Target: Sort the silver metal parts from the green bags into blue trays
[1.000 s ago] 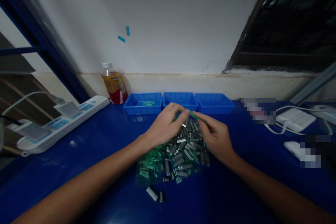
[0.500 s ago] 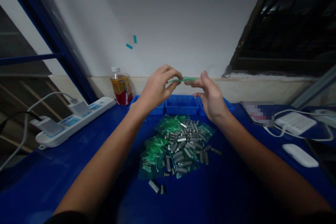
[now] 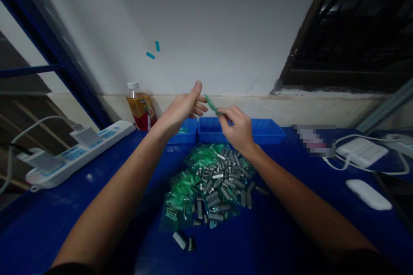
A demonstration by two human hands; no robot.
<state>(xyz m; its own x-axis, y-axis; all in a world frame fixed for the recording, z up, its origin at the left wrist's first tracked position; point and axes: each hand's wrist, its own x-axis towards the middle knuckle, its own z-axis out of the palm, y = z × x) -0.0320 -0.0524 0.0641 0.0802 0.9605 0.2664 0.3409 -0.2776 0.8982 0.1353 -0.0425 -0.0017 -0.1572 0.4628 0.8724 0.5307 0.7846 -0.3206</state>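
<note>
My right hand (image 3: 238, 128) pinches a small green plastic bag (image 3: 211, 104) at its lower end, holding it tilted above the blue bins. My left hand (image 3: 187, 105) is open beside the bag, thumb up and fingers apart; whether a fingertip touches it I cannot tell. Below lies a heap of hexagonal metal standoffs (image 3: 222, 208) mixed with small metal pieces. Green plastic bags (image 3: 179, 202) with small parts in them lie under and beside the heap on its left. One standoff (image 3: 180, 240) and a short metal stud (image 3: 191, 244) lie apart in front.
Blue plastic bins (image 3: 267, 131) stand along the wall behind the heap. At the left are a drink bottle (image 3: 141, 107) and a white power strip (image 3: 80, 152) with plugs. On the right lie a white charger (image 3: 363, 152) with cables and a white rounded case (image 3: 368, 194).
My left hand has let go of the green bag and opened. My right hand, earlier flat-fingered at the bag's other end, now pinches it. The view has shifted slightly.
</note>
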